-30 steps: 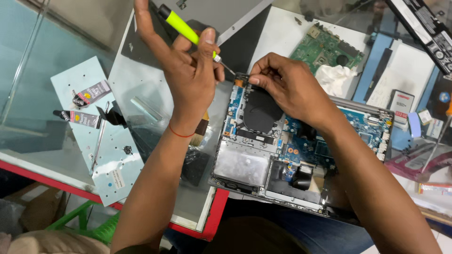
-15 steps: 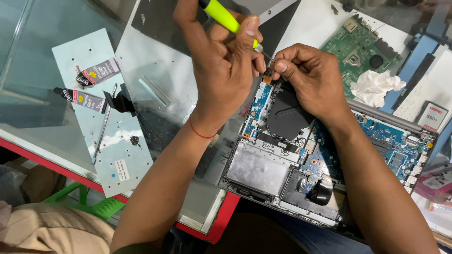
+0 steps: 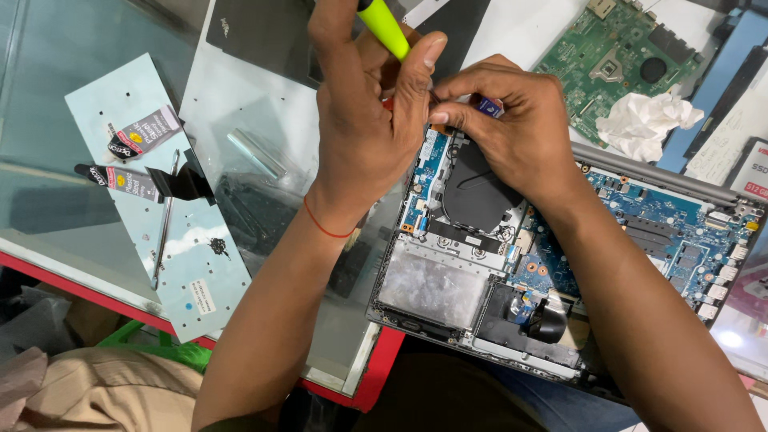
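An opened laptop base [image 3: 560, 272] lies on the glass counter with its blue circuit board, black fan [image 3: 476, 192] and silver metal plate [image 3: 432, 284] exposed. My left hand [image 3: 364, 120] grips a yellow-green screwdriver [image 3: 384, 28], its tip hidden behind my fingers above the board's upper left corner. My right hand [image 3: 512, 132] rests on the same corner, fingertips pinched against the left hand, a small blue part [image 3: 490, 106] showing by its knuckles. A red thread circles my left wrist.
A pale metal keyboard backplate [image 3: 172, 240] lies at left with two small glue tubes [image 3: 132, 160] and a thin metal tool [image 3: 162, 220]. A green circuit board [image 3: 616, 60] and a crumpled white tissue [image 3: 644, 120] sit at the upper right. The counter's red edge [image 3: 104, 296] runs along the near side.
Both hands have stayed together at the laptop's upper left corner. The view has shifted and drawn closer, so the laptop sits lower and further right than before.
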